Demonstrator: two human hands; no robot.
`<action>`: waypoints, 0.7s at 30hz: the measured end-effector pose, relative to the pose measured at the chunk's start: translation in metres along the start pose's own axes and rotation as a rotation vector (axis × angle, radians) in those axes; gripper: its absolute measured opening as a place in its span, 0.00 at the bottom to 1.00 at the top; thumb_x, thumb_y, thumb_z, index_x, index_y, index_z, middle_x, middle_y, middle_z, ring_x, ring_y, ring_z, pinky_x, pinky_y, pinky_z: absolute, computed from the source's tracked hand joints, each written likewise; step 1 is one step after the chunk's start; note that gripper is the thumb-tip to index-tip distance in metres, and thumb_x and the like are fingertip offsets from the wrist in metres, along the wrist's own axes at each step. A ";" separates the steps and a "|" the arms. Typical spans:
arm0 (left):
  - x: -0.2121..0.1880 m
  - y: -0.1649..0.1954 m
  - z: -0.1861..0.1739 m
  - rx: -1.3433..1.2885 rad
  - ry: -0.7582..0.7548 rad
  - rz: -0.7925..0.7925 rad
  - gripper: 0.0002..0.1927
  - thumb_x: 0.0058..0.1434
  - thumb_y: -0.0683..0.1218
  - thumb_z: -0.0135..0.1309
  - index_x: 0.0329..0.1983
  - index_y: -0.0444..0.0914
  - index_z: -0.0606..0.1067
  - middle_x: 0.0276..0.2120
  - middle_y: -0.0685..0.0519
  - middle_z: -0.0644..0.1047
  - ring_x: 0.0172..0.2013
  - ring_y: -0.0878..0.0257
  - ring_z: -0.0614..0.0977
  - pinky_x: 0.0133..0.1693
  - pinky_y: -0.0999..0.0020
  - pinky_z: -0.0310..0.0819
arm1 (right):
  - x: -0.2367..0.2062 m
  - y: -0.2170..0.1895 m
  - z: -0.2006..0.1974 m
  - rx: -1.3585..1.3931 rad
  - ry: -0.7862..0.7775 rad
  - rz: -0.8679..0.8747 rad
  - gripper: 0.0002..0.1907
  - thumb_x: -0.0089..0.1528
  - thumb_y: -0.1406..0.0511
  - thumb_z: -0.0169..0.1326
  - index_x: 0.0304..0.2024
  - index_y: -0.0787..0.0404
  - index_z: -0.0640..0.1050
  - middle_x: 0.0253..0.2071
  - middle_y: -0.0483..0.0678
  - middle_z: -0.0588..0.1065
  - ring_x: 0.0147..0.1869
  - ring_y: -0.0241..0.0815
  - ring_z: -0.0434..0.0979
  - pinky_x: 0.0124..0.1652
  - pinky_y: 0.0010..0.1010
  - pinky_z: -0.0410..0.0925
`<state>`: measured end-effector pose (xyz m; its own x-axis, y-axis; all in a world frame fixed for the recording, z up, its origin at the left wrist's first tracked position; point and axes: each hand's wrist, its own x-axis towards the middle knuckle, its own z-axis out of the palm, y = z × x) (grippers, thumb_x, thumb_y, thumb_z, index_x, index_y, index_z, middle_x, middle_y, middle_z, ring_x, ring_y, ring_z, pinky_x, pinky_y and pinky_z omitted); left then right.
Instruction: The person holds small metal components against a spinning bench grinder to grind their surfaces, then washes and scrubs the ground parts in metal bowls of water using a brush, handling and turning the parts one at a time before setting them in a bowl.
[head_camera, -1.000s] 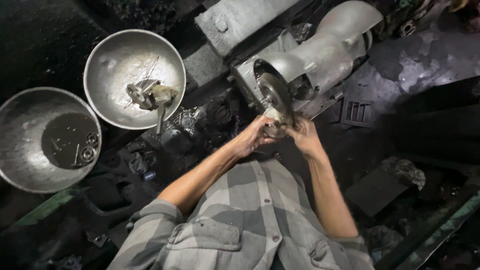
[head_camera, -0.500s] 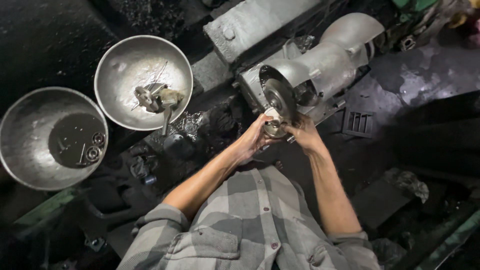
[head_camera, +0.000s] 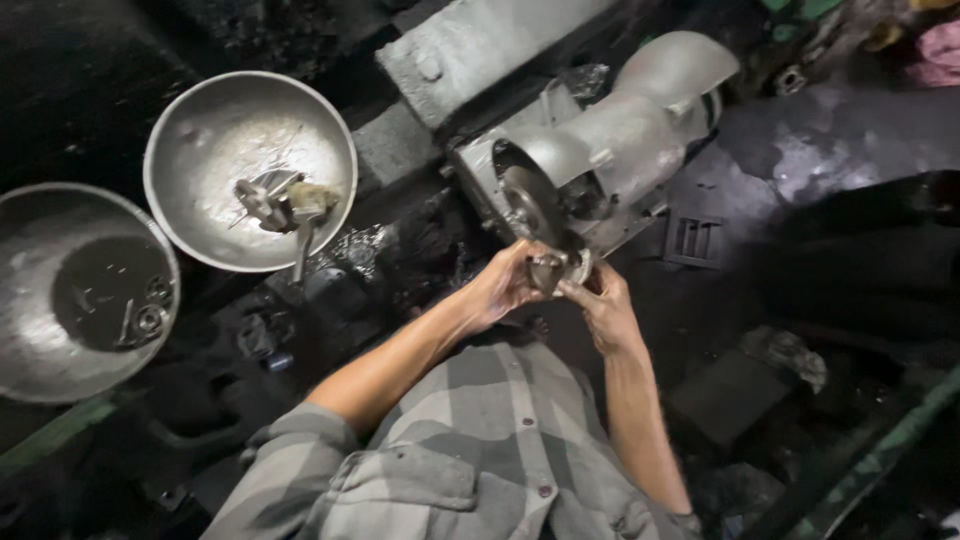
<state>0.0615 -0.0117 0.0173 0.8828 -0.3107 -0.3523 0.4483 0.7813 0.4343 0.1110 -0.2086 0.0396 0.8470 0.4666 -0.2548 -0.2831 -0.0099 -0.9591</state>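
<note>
Left hand (head_camera: 505, 288): fingers curled, gripping a small round metal part (head_camera: 560, 268).
Right hand (head_camera: 603, 305): fingertips pinch the same part from the other side.
Part: held between both hands, just below the grey machine housing (head_camera: 610, 140).
Bowls: two; near bowl (head_camera: 250, 170) left of the left hand, far bowl (head_camera: 75, 290) beyond it.
Labels: none readable.

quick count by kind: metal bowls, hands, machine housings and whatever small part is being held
metal bowls: 2, one with a loose part, one with dark liquid
hands: 2, left hand and right hand
grey machine housing: 1
small round metal part held in both hands: 1
total: 6
</note>
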 end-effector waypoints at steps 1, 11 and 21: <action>0.000 0.003 -0.002 -0.052 0.011 0.013 0.21 0.72 0.57 0.47 0.52 0.34 0.73 0.45 0.46 0.78 0.44 0.56 0.82 0.51 0.58 0.78 | 0.000 0.004 0.007 -0.037 0.020 -0.017 0.20 0.60 0.74 0.60 0.55 0.70 0.75 0.49 0.48 0.78 0.53 0.39 0.78 0.54 0.32 0.71; -0.007 0.014 -0.005 -0.139 0.031 0.009 0.23 0.61 0.56 0.50 0.49 0.34 0.76 0.43 0.44 0.82 0.43 0.53 0.84 0.52 0.57 0.78 | 0.036 -0.009 0.013 -0.189 -0.126 -0.019 0.28 0.57 0.78 0.53 0.61 0.67 0.72 0.53 0.48 0.77 0.56 0.38 0.77 0.56 0.32 0.71; -0.012 -0.006 -0.020 0.013 0.063 0.083 0.18 0.66 0.54 0.49 0.52 0.39 0.73 0.45 0.51 0.80 0.44 0.61 0.83 0.49 0.63 0.77 | 0.019 0.026 0.012 -0.036 -0.072 0.028 0.24 0.59 0.78 0.56 0.59 0.72 0.73 0.51 0.50 0.77 0.55 0.40 0.77 0.54 0.33 0.71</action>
<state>0.0452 -0.0018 0.0024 0.9066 -0.2104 -0.3658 0.3763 0.7955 0.4750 0.1143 -0.1898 0.0111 0.8043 0.5277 -0.2734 -0.2886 -0.0553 -0.9558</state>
